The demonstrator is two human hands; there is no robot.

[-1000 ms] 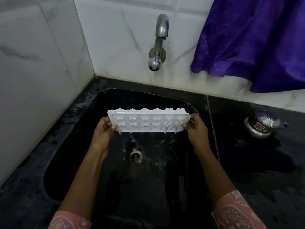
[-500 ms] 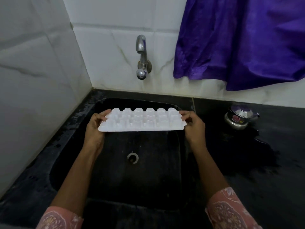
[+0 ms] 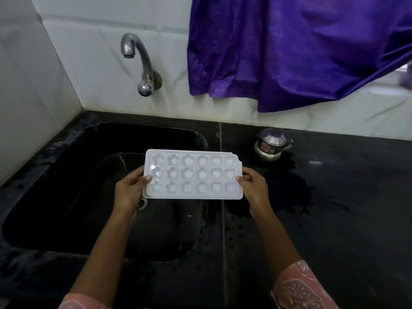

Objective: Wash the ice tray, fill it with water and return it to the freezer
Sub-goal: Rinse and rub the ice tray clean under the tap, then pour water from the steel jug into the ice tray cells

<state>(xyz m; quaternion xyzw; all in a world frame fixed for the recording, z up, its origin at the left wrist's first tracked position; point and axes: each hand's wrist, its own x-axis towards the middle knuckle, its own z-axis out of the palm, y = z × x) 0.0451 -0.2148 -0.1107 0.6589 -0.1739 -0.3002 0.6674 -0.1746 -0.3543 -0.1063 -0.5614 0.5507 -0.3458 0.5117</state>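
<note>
A white plastic ice tray (image 3: 193, 174) with star, flower and heart shaped cups is held level, cups facing up, over the right part of the black sink (image 3: 66, 197). My left hand (image 3: 129, 190) grips its left short edge with the thumb on top. My right hand (image 3: 254, 188) grips its right short edge. The metal tap (image 3: 138, 61) sticks out of the tiled wall above and to the left of the tray, and no water runs from it. The sink drain (image 3: 142, 202) shows just below my left hand.
A small steel lidded pot (image 3: 270, 144) stands on the wet black counter (image 3: 334, 197) right of the sink, close behind my right hand. A purple cloth (image 3: 289, 52) hangs down over the wall tiles at the upper right. White tiled walls close the left and back.
The tray has been turned from underside-up to cups-up and carried right, away from under the tap. My view has shifted right and pulled back.
</note>
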